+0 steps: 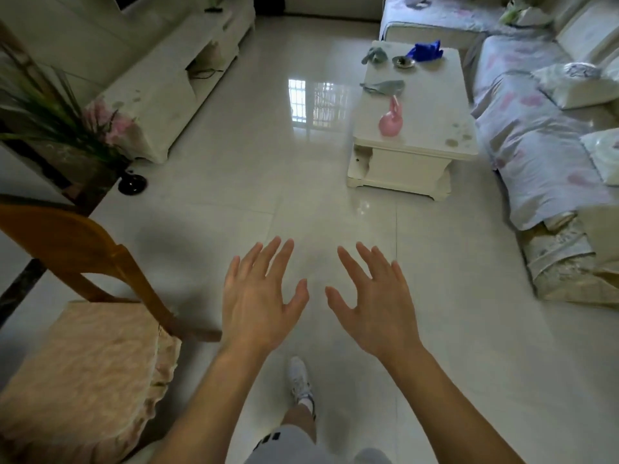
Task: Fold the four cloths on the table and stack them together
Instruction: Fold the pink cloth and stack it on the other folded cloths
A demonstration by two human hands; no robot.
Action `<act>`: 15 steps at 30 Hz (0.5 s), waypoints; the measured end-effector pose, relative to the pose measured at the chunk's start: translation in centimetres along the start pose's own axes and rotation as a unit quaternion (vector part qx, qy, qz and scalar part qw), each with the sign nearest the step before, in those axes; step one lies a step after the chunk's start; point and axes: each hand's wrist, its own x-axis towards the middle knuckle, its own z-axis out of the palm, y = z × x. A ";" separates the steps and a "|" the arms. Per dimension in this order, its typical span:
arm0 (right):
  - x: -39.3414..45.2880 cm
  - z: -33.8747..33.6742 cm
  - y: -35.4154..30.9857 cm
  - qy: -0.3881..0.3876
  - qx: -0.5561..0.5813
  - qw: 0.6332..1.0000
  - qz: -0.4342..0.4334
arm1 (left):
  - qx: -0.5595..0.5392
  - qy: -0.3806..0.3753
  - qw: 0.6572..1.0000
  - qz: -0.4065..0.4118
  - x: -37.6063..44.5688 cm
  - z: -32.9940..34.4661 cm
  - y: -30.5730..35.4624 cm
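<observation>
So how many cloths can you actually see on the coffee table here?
4, all unfolded: pink cloth nearest, grey cloth mid-table, grey-green cloth far left, blue cloth far right. None looks hidden.

Bare forearms, grey shorts [288, 443], white sneaker [299, 380].

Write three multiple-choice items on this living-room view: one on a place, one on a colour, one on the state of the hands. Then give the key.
1. Where does the blue cloth lie?
A. on the chair
B. at the far end of the coffee table
C. on the floor

2. What colour is the cloth nearest the camera?
A. pink
B. green
C. black

3. How are the left hand and the right hand?
A. both gripping cloths
B. one in a fist
C. both open, holding nothing

Key: B, it lies at the tabletop's far edge; A, it is plainly pink; C, fingers spread over bare floor.
</observation>
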 end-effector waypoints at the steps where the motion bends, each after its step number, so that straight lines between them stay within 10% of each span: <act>1: 2.2 0.3 -0.4 0.000 -0.003 1.000 -0.003 | -0.002 0.004 1.000 0.002 2.1 0.0 -0.8; 15: 24.3 3.7 -4.5 -0.018 -0.014 0.999 -0.022 | -0.004 0.004 1.000 -0.027 22.1 0.8 -9.3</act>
